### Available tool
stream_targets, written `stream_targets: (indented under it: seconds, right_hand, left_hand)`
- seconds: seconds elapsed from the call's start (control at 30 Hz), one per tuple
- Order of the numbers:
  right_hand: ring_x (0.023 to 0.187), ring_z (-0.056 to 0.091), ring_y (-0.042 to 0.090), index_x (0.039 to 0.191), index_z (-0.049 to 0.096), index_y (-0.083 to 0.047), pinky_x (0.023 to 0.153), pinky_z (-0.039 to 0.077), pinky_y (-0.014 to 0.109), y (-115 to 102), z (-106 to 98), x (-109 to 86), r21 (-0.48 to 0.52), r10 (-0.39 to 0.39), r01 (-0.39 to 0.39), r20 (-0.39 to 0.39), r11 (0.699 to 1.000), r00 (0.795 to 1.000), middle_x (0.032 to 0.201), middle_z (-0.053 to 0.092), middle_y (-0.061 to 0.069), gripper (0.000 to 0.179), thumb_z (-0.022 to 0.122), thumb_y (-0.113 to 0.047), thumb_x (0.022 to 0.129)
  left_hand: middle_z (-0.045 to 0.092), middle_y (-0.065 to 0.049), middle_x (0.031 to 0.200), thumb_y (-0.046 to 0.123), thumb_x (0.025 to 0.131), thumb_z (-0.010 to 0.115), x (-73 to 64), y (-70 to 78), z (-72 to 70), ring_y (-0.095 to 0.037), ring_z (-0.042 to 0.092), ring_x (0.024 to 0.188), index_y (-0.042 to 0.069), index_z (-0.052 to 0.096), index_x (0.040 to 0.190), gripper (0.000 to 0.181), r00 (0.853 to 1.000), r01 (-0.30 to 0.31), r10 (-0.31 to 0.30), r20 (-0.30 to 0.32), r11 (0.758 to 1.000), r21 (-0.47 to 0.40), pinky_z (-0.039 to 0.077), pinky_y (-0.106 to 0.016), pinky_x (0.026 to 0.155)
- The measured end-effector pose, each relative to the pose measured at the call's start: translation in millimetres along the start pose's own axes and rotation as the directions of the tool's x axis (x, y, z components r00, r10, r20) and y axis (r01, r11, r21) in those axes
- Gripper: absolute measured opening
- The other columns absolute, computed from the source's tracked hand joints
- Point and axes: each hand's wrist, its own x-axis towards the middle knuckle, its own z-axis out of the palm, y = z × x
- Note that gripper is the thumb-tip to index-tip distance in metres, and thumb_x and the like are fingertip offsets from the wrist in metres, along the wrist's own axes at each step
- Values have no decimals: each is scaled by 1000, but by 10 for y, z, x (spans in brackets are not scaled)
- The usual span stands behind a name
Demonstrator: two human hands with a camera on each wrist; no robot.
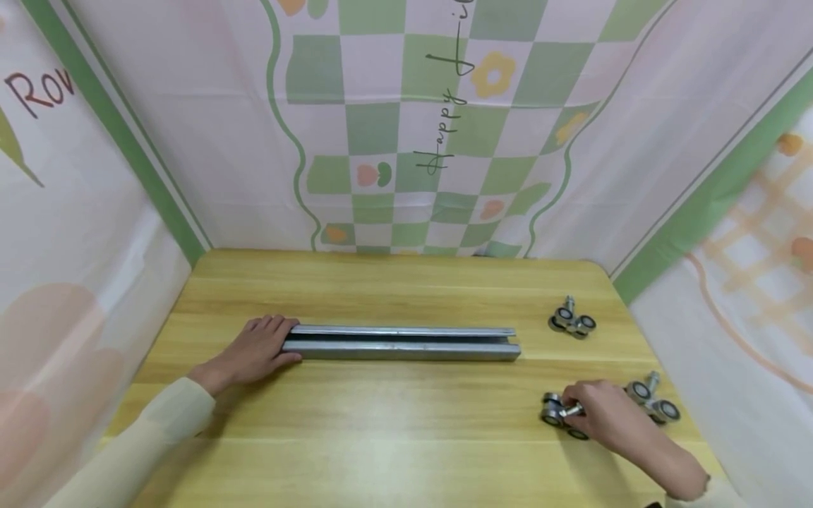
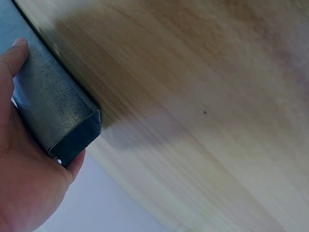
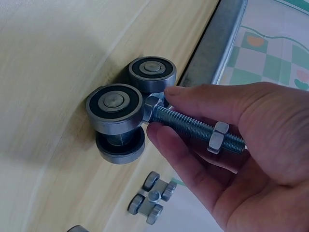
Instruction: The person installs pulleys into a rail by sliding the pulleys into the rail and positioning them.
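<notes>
A slotted steel channel track (image 1: 406, 351) lies across the wooden table, its open slot facing up. My left hand (image 1: 259, 351) grips its left end; in the left wrist view the thumb (image 2: 17, 54) lies along one side of the track (image 2: 53, 101) and fingers show past the square end. To the right of the track, my right hand (image 1: 606, 416) holds a roller trolley (image 1: 551, 409) with several bearing wheels. Thumb and fingers pinch its threaded bolt (image 3: 186, 120), which carries a nut (image 3: 218, 137). In the right wrist view the bolt points toward the palm.
A second roller trolley (image 1: 664, 410) sits just beyond my right hand near the table's right edge. Another trolley (image 1: 581, 324) stands at the back right with its bolt up. A patterned cloth (image 1: 375, 127) hangs behind the wooden table (image 1: 356, 289) and at both sides.
</notes>
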Motion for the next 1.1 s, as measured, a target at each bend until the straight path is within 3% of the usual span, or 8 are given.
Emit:
stream_targets:
  seconds: [0.47, 0.77, 1.1]
  right_hand:
    - [59, 57, 3, 76, 73, -15, 53, 49, 22, 11, 55, -2, -33, -25, 23, -64, 999, 998, 72, 69, -6, 23, 91, -1, 73]
    - [59, 57, 2, 76, 73, -15, 54, 50, 23, 22, 48, 12, -8, -29, 29, -37, 1000, 999, 72, 69, -7, 23, 92, -1, 74]
    - [59, 57, 1, 76, 75, -15, 54, 50, 22, 33, 38, -4, 0, -35, 35, -60, 999, 998, 72, 70, -7, 22, 91, 0, 74]
  left_hand:
    - [60, -19, 128, 40, 104, 68, 20, -44, 39, -36, 56, 117, -1, 51, 143, 59, 1000, -16, 16, -15, 1000, 13, 42, -63, 104]
    - [60, -17, 126, 39, 104, 68, -33, -16, 66, -36, 56, 115, -1, 52, 141, 57, 1000, -4, 5, -21, 1000, 25, 42, -63, 105]
    - [61, -18, 127, 39, 104, 68, -8, -24, 68, -37, 57, 118, -1, 53, 140, 56, 999, -24, 25, -48, 999, 40, 42, -63, 106]
